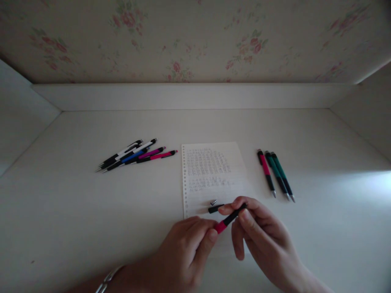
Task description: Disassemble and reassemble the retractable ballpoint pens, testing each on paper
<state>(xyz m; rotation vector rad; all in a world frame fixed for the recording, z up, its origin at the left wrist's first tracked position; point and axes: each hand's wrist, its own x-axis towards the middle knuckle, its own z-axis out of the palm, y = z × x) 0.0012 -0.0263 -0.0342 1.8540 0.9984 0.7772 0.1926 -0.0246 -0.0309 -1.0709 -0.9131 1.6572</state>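
Observation:
A pink and black pen (225, 221) is held at a slant between my two hands, over a sheet of lined paper (207, 167). My left hand (187, 244) is closed around its pink part. Thumb and fingers of my right hand (262, 234) pinch the black end, which shows no metal tip. On the paper, just beyond the fingers, lies a small silver cone-shaped pen tip (213, 202). Close to it is a short black tube-like piece (214, 208), partly hidden by my right fingers.
Several pens with white, blue (134, 156), purple and pink barrels lie fanned out left of the paper. To its right rest a pink pen (266, 173) and two green pens (281, 177). The white desk (91, 215) ends at a raised back edge (195, 97) below floral wallpaper.

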